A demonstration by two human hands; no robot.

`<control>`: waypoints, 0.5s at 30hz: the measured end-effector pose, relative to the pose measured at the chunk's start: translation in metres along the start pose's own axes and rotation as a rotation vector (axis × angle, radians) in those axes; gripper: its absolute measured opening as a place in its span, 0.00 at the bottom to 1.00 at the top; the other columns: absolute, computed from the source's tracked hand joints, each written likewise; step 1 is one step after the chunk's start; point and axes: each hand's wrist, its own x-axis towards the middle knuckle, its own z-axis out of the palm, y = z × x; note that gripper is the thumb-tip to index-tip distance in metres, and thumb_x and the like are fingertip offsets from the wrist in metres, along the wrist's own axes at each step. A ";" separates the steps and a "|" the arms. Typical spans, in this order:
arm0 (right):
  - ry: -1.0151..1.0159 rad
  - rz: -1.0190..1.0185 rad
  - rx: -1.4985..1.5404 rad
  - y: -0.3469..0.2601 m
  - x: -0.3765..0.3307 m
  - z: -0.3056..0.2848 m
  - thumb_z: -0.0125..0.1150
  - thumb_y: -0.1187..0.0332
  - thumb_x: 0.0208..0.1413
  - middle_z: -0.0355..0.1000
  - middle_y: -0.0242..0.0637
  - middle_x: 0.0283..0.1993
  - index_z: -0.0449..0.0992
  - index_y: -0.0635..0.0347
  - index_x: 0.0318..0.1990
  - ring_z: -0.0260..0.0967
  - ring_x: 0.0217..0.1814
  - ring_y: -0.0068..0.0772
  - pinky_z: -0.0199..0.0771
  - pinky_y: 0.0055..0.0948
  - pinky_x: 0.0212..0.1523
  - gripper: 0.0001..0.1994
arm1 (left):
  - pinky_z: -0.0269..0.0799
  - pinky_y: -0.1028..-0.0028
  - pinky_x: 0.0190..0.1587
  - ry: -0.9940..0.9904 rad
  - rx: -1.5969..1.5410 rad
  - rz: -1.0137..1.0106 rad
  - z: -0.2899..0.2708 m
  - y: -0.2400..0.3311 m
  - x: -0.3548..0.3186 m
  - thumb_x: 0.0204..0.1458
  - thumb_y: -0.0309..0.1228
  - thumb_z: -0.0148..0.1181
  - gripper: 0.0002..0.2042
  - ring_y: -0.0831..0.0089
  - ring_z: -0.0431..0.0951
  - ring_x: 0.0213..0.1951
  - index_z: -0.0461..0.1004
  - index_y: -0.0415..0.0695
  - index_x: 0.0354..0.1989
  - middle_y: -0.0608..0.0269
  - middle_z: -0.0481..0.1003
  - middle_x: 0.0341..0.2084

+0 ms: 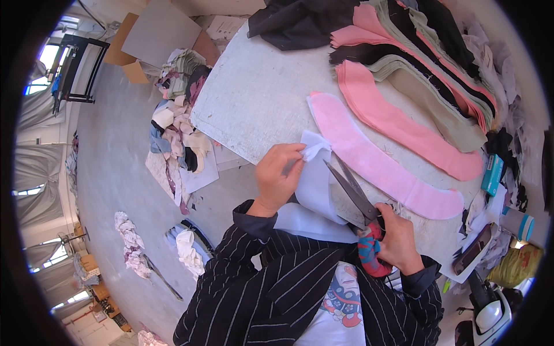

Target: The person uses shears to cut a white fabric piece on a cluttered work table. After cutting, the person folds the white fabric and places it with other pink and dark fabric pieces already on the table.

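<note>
By the table's [242, 98] near edge, left hand [278, 177] pinching cloth [314, 187], right hand [398, 235] gripping scissors [356, 197], slack might totally wreck my snip.

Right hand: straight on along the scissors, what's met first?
Likely the white fabric, right by the tips of the open scissors in the right hand; depth is unclear.

Table [236, 95]: fabric stacks [398, 124] at far right; single strip [372, 155] between these and the scissors [362, 203]. Scissors in right hand [398, 239], near side; sheet [314, 184] in left hand [279, 176], leftward. Cloth heap [173, 130] on floor [121, 161], left of table.
</note>
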 end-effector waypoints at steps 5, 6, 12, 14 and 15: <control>-0.040 -0.022 -0.064 0.006 0.001 0.006 0.70 0.60 0.41 0.72 0.49 0.31 0.69 0.62 0.49 0.72 0.34 0.54 0.71 0.44 0.34 0.27 | 0.67 0.79 0.30 -0.166 -0.139 -0.489 -0.001 0.007 -0.002 0.44 0.22 0.68 0.14 0.81 0.72 0.28 0.74 0.41 0.40 0.66 0.78 0.30; -0.031 -0.048 -0.081 0.008 0.001 0.008 0.70 0.60 0.41 0.72 0.49 0.30 0.69 0.63 0.49 0.72 0.33 0.54 0.71 0.44 0.34 0.27 | 0.66 0.81 0.30 -0.207 -0.184 -0.542 -0.003 0.011 0.005 0.44 0.22 0.68 0.16 0.83 0.72 0.29 0.73 0.40 0.42 0.67 0.79 0.31; -0.006 -0.052 -0.062 0.002 0.001 0.005 0.71 0.61 0.42 0.73 0.48 0.32 0.69 0.62 0.48 0.73 0.34 0.53 0.71 0.43 0.34 0.26 | 0.68 0.82 0.33 -0.363 -0.147 -0.461 -0.014 0.008 0.019 0.43 0.21 0.69 0.19 0.83 0.73 0.29 0.73 0.39 0.45 0.65 0.79 0.33; 0.005 -0.037 -0.008 -0.003 0.000 0.001 0.71 0.61 0.42 0.73 0.47 0.32 0.70 0.60 0.48 0.73 0.34 0.53 0.71 0.41 0.34 0.26 | 0.69 0.81 0.35 -0.344 -0.074 -0.326 -0.018 0.004 0.018 0.44 0.21 0.69 0.17 0.82 0.74 0.30 0.73 0.39 0.44 0.64 0.79 0.32; 0.008 -0.029 0.019 -0.005 0.000 0.000 0.71 0.61 0.42 0.73 0.47 0.33 0.70 0.60 0.48 0.73 0.34 0.52 0.71 0.40 0.34 0.25 | 0.70 0.80 0.36 -0.312 -0.082 -0.258 -0.020 0.001 0.015 0.44 0.21 0.68 0.15 0.82 0.74 0.31 0.73 0.39 0.42 0.63 0.79 0.32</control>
